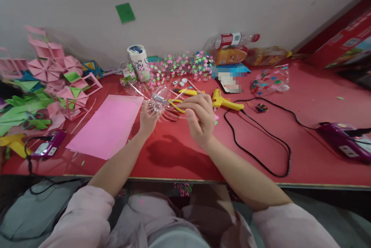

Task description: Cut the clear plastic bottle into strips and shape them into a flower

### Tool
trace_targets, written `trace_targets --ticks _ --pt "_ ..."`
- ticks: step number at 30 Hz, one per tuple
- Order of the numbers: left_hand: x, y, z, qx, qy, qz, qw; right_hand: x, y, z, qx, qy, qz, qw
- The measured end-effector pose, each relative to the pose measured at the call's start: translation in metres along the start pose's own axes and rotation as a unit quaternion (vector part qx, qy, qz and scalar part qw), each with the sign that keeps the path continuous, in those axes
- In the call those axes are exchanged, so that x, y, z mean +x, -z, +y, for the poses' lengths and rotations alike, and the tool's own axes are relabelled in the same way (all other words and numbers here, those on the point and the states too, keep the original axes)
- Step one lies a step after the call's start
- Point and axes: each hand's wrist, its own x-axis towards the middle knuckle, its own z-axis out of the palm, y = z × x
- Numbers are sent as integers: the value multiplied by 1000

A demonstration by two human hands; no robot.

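My left hand (149,118) is closed around a clear plastic piece (157,105) cut into thin strips that splay outward, like part of a bottle. To its right, my right hand (201,118) is raised over the table with fingers curled and thumb close to the fingertips; whether something thin is pinched there I cannot make out. Yellow handles (177,105) of a cutting tool show between the two hands, its grey end partly behind the plastic. Just beyond lies a yellow utility knife (189,92). A yellow glue gun (224,101) rests right of my right hand.
Pink paper sheets (108,126) lie left of my left hand. Folded paper shapes (48,68) pile up at far left. Star-covered plastic (179,66), a white canister (137,62) and bottles (234,41) line the wall. A black cord (261,124) loops to a purple power strip (346,139).
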Motion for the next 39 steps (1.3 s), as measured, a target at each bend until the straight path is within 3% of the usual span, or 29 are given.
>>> trace_targets --ticks 3,11,18,26,39 --pt "-1 -2 2 -12 7 6 1000 3 -1 1 -3 -10 17 1000" --pt "-1 -1 0 2 24 -26 999 1 -4 1 8 -24 -16 1000" --pt "0 -1 -6 32 -1 -24 999 1 -7 5 -21 -38 -90 995" --pt "-2 0 -10 38 11 -43 998 0 -10 11 -72 -72 -96 990" --pt "-2 3 -17 89 -31 -58 994 -1 -13 11 -93 -95 -106 986"
